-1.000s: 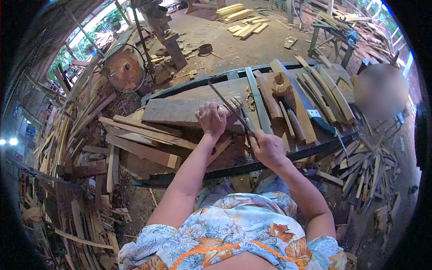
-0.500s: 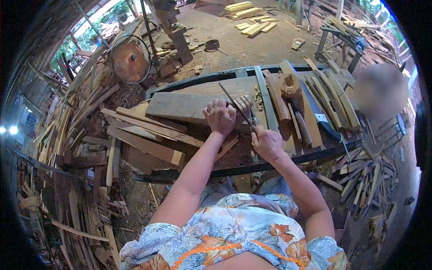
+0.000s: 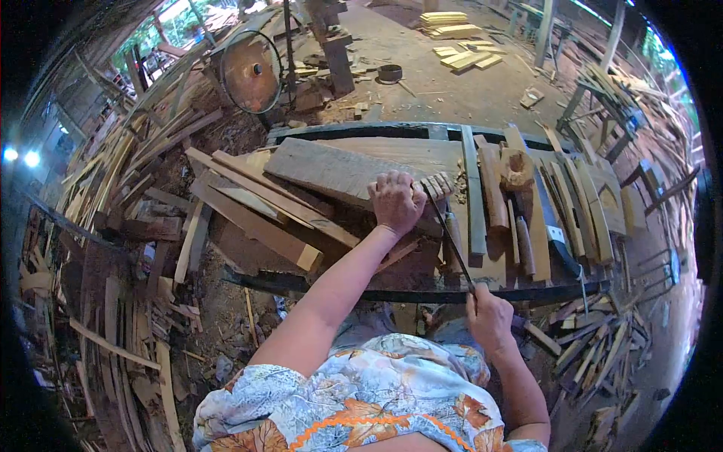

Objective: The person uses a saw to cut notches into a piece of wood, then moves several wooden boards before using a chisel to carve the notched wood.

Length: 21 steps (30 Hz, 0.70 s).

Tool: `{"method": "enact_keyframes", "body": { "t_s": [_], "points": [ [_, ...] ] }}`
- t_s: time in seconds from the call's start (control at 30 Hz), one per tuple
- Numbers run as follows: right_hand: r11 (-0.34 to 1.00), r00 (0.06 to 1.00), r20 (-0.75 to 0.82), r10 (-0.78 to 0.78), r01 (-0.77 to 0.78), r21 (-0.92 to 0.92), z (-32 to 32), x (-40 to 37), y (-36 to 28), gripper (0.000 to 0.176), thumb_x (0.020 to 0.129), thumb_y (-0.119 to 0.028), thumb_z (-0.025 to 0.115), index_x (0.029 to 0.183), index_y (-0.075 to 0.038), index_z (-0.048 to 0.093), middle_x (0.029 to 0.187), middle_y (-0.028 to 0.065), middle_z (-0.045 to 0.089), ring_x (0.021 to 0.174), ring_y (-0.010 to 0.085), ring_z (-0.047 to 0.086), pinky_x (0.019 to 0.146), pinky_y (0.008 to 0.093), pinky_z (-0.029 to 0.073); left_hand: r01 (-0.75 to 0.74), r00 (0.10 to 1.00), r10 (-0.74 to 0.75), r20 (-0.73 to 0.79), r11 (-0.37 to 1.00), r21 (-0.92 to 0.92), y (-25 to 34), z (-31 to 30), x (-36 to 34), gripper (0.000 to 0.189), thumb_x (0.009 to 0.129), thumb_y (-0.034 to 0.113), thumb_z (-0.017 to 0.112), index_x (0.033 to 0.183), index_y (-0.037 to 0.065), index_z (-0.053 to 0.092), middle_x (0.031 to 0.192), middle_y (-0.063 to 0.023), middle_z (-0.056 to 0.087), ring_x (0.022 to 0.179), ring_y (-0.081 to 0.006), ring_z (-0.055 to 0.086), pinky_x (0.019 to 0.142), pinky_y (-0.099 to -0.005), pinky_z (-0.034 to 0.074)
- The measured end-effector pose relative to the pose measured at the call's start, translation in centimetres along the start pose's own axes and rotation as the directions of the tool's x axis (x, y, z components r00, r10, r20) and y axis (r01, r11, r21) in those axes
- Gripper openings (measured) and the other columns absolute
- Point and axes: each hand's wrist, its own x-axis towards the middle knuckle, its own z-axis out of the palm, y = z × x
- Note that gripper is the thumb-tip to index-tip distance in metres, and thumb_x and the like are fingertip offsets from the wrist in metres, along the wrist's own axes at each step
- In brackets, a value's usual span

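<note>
My left hand (image 3: 398, 202) is closed, pressing a small notched piece of wood (image 3: 438, 185) down at the right end of a thick weathered board (image 3: 331, 167). My fingers partly hide that piece. A long, thin, dark file (image 3: 453, 239) slants from the notched end down to my right hand (image 3: 491, 318), which is wrapped around its near end in front of the bench edge. The file's tip is at the notched wood; whether it touches cannot be made out. A light wooden tool handle (image 3: 453, 232) lies just beside the file.
On the bench (image 3: 361, 292), right of the work, lie a grey bar (image 3: 473, 196), a wooden mallet (image 3: 517, 170), a dark-handled saw (image 3: 562, 250) and several strips. Planks (image 3: 256, 222) lie left. Scrap wood (image 3: 595, 339) covers the floor at right; a round metal disc (image 3: 251, 73) stands behind.
My right hand has drawn the file back toward my body and slightly right, away from the notched wood. My left hand keeps its hold on the wood. The whole view has shifted a little.
</note>
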Motion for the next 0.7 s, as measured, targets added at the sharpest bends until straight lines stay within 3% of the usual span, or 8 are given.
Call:
{"method": "enact_keyframes", "body": {
  "t_s": [0.3, 0.47, 0.53, 0.7],
  "points": [
    [0.995, 0.997, -0.054, -0.053, 0.048, -0.082, 3.0, 12.8, -3.1, 0.017, 0.088, -0.021, 0.050, 0.094, -0.005, 0.053, 0.071, 0.0212, 0.064, 0.071, 0.0396, 0.064, 0.064, 0.0487, 0.050, -0.006, 1.000, 0.006, 0.000, 1.000, 0.005, 0.1, 0.0, 0.1, 0.021, 0.077, 0.031, 0.051, 0.085, 0.012, 0.053, 0.087, -0.0090, 0.054, 0.086, -0.0288, 0.050, 0.076, -0.0451, 0.035],
    [0.999, 1.000, -0.018, -0.004, 0.003, -0.048, 1.5, 7.8, -1.9, 0.013, 0.087, -0.018, 0.052, 0.091, -0.006, 0.055, 0.069, 0.0204, 0.063, 0.066, 0.0383, 0.063, 0.061, 0.0486, 0.049, 0.001, 1.000, -0.001, -0.013, 1.000, 0.023, 0.2, 0.4, -0.1, 0.023, 0.076, 0.032, 0.051, 0.085, 0.012, 0.055, 0.086, -0.0086, 0.053, 0.086, -0.0286, 0.049, 0.075, -0.0449, 0.035],
    [0.994, 0.988, -0.111, -0.103, 0.098, -0.051, 1.8, 3.8, -0.2, 0.012, 0.086, -0.015, 0.055, 0.093, -0.006, 0.055, 0.064, 0.0195, 0.060, 0.060, 0.0376, 0.062, 0.057, 0.0486, 0.048, 0.027, 1.000, -0.027, 0.003, 0.999, 0.027, 0.2, 0.2, 0.0, 0.024, 0.074, 0.032, 0.051, 0.084, 0.011, 0.055, 0.087, -0.0093, 0.053, 0.087, -0.0288, 0.049, 0.077, -0.0451, 0.034],
    [0.999, 1.000, -0.009, -0.011, 0.011, -0.032, 0.6, -0.6, 0.8, 0.013, 0.085, -0.016, 0.057, 0.092, -0.005, 0.053, 0.062, 0.0181, 0.058, 0.060, 0.0374, 0.061, 0.055, 0.0487, 0.047, 0.019, 0.999, -0.019, 0.026, 1.000, 0.001, 0.0, 0.5, -0.1, 0.024, 0.073, 0.032, 0.051, 0.082, 0.010, 0.054, 0.088, -0.0102, 0.053, 0.088, -0.0290, 0.049, 0.077, -0.0457, 0.034]
  ]
}}
